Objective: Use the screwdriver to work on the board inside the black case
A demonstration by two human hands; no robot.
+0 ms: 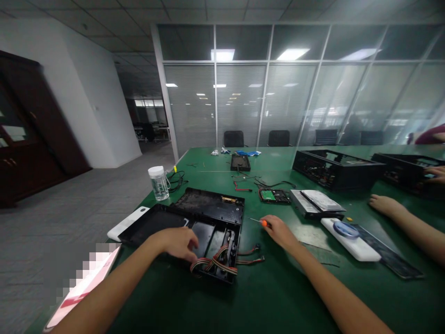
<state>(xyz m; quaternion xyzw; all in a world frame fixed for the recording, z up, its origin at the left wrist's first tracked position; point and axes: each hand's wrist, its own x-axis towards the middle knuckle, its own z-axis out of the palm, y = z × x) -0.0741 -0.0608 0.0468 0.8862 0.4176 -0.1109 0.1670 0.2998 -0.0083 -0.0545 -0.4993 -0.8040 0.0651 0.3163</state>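
Saw a clear, white-lidded jar [160, 185] near the left edge of the green table [156, 306]. Noticed black chairs [233, 138] beyond the far edge, in front of a glass partition [239, 102]. Spotted a dark wooden cabinet [38, 120] beside a white wall [90, 106], above grey flooring [128, 185].

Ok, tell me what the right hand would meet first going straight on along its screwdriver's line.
The right hand, led by its screwdriver, would probably meet the right edge of the black panel first, though it might pass above, as depth is unclear.
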